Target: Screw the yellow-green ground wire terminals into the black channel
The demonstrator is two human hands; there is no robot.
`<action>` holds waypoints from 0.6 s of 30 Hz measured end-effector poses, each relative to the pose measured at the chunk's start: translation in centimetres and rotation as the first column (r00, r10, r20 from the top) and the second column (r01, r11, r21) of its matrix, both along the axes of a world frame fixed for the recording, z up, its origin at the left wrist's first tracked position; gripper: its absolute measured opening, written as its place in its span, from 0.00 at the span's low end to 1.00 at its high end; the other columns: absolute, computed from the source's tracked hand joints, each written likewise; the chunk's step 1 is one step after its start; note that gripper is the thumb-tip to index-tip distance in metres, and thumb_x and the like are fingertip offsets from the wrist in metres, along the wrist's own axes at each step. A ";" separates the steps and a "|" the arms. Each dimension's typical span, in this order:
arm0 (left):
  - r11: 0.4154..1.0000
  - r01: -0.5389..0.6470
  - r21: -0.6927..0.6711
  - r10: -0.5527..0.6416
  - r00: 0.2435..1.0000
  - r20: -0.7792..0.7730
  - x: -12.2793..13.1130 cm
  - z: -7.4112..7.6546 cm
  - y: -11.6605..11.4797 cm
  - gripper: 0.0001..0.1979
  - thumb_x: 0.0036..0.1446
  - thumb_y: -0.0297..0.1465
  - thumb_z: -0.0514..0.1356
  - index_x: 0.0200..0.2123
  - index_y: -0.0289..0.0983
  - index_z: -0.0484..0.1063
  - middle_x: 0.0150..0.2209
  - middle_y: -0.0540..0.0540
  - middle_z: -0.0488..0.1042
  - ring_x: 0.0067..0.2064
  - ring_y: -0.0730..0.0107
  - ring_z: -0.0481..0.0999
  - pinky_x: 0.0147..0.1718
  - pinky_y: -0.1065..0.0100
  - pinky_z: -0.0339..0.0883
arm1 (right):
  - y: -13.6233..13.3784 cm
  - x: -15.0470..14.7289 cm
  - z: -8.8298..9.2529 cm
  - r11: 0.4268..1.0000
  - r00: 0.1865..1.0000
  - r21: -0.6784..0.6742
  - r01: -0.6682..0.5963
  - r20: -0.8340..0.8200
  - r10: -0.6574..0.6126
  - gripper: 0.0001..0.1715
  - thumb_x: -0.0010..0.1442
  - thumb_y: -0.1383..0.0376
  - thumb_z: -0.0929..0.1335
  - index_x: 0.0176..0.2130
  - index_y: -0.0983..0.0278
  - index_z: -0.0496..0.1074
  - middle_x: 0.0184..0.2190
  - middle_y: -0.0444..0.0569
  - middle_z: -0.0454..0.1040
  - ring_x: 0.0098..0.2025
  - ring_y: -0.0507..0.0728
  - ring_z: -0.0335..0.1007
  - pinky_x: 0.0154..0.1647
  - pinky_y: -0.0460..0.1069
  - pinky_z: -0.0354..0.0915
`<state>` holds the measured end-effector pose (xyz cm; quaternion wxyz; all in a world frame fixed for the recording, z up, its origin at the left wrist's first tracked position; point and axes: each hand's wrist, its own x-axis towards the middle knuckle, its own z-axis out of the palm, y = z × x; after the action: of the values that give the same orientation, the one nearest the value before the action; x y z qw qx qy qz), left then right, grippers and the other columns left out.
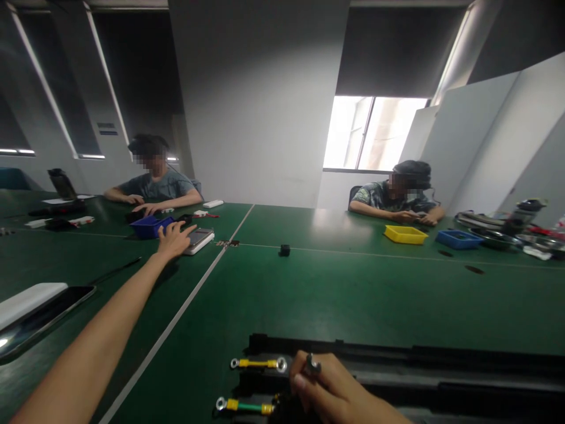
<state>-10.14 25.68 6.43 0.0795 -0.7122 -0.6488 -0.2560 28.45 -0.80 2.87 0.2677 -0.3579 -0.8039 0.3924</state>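
My left arm stretches far out over the green table [335, 288]. My left hand [173, 238] lies flat with fingers spread, touching a phone [199, 238] that lies face up beside a blue bin [150, 227]. My right hand [335, 391] is at the bottom edge, fingers pinched round a small metal bolt [312, 365]. It sits over a black tray [397, 365]. A yellow cable with ring terminals [258, 364] and a green cable with yellow ends [245, 406] lie just left of it.
Two other people sit at the far side, one behind the blue bin, one behind a yellow bin [405, 234] and another blue bin [458, 238]. A small black part [285, 250] lies mid-table. A phone [42, 318] and a white box [26, 297] lie at left.
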 end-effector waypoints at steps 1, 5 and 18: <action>1.000 0.007 0.025 -0.006 1.000 -0.006 0.1 0.1 -0.9 0.15 0.65 0.33 0.58 0.53 0.33 0.68 0.52 0.42 0.69 0.48 0.54 0.73 0.45 0.53 0.70 | -0.1 0.0 0.1 1.000 1.000 0.004 0.000 0.002 0.000 0.23 0.69 0.51 0.55 0.30 0.63 0.63 0.24 0.43 0.65 0.28 0.51 0.62 0.34 0.45 0.61; 0.996 0.093 0.014 -0.092 0.994 -0.054 1.4 -0.7 -7.0 0.15 0.63 0.25 0.56 0.53 0.32 0.68 0.55 0.38 0.66 0.57 0.44 0.61 0.55 0.45 0.53 | -0.1 0.0 0.1 0.999 1.000 -0.037 -0.015 -0.010 0.015 0.22 0.69 0.52 0.56 0.31 0.63 0.63 0.25 0.43 0.65 0.26 0.50 0.62 0.32 0.44 0.61; 0.647 0.646 -0.406 -0.675 0.732 0.091 10.3 -2.7 -27.6 0.09 0.61 0.28 0.56 0.46 0.40 0.66 0.44 0.47 0.71 0.44 0.61 0.71 0.45 0.66 0.61 | 0.1 -0.2 -0.5 0.993 0.998 -0.118 -0.015 -0.064 0.007 0.24 0.66 0.48 0.58 0.32 0.65 0.62 0.22 0.41 0.64 0.17 0.47 0.57 0.18 0.42 0.56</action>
<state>0.17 -1.88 3.73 -0.1485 -0.9075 -0.3799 -0.1004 28.29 -0.66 2.36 0.2690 -0.3562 -0.7723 0.4520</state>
